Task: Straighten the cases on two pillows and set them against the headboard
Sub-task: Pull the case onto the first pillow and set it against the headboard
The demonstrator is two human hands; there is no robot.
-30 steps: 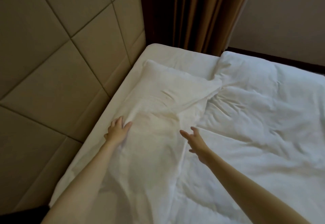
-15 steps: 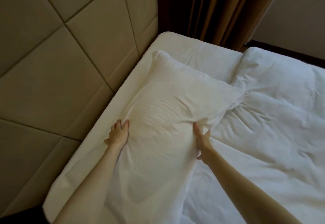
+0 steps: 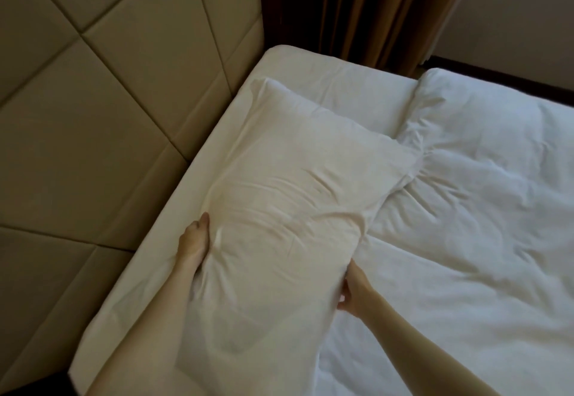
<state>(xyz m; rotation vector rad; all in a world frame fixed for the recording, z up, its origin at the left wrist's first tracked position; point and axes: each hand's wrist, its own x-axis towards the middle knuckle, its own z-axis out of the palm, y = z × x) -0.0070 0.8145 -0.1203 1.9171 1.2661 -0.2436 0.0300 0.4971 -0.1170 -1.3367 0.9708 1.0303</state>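
Observation:
A white pillow [image 3: 289, 197] in a creased white case lies lengthwise on the bed, close to the padded beige headboard [image 3: 102, 134] on the left. My left hand [image 3: 194, 248] grips the pillow's left edge, fingers tucked into the fabric. My right hand [image 3: 354, 290] grips its right edge from the side, fingers partly hidden under the pillow. The near end of the case hangs loose and flat. Only one pillow is in view.
A rumpled white duvet [image 3: 466, 225] covers the bed to the right of the pillow. The white sheet [image 3: 335, 85] shows bare at the far corner. Brown curtains [image 3: 366, 7] hang beyond the bed. A strip of mattress lies between pillow and headboard.
My right hand went from open above the duvet to gripping the pillow's right edge. My left hand slid down the left edge and closed on it. The pillow bunched between both hands.

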